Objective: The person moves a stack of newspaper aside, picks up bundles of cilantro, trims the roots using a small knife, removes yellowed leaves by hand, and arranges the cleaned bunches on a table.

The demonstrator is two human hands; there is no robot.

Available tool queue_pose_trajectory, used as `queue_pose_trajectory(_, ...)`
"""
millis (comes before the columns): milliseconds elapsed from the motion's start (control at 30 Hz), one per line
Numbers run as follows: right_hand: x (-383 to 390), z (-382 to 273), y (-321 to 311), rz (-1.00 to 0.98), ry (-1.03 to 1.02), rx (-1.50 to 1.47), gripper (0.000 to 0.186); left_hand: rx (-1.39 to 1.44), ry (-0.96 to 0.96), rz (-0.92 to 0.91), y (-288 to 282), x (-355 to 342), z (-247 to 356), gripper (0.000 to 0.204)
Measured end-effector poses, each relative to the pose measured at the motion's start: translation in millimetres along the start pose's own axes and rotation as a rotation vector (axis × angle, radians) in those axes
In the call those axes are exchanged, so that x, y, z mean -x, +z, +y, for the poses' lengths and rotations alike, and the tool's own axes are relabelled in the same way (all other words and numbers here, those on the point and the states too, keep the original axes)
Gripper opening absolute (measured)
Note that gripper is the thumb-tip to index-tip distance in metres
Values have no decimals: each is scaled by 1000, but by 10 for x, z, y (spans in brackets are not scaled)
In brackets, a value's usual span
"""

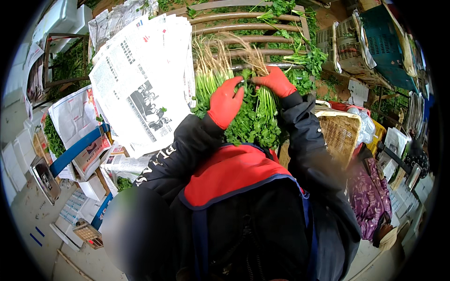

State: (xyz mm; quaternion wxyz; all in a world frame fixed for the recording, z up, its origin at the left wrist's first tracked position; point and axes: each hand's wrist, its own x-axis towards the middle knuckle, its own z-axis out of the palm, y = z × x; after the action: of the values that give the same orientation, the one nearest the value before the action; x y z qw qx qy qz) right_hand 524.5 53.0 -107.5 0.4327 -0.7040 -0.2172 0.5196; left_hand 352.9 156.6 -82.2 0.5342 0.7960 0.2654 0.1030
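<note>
Red-gloved left hand (226, 103) and right hand (275, 82) nearly meet over coriander-like greens (255, 119).

The greens lie before the red apron (234, 175), at the near side of a slatted rack (248, 26); fingers bend near the root ends, though I cannot tell how firmly either hand grips; more rooted stalks (205, 84) lie just left, newspaper sheets (117, 89) crowd the left sleeve, a tan basket (337, 133) stands beside the right, and a teal crate (382, 40) sits farther off.
</note>
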Motion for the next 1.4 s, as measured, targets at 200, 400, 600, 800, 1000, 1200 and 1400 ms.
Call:
queue_pose_trajectory(200, 195, -24, 5, -19, 10, -249, 30, 574, -409, -265, 350, -191, -88, 53)
queue_pose_trajectory(400, 304, -13, -276, 157, -17, -209, 29, 636, -435, -263, 314, -208, -164, 56)
queue_pose_trajectory(600, 34, -106, 19, 131, -84, 406, 35, 408, -367, -287, 394, -170, -232, 44)
queue_pose_trajectory(800, 182, -139, -61, 220, -42, 276, 29, 657, -507, -144, 252, -204, -299, 31)
queue_pose_trajectory(1000, 241, 332, -867, 451, 30, 473, 33, -175, 30, 5, 431, -95, -585, 32)
queue_pose_trajectory(1200, 990, -133, -2606, 1033, 25, 772, 31, -367, 232, -146, 407, 127, -295, 29)
queue_pose_trajectory(1400, 1148, -708, -1692, 461, -113, 352, 29, -391, 487, -276, 216, 394, -536, 29)
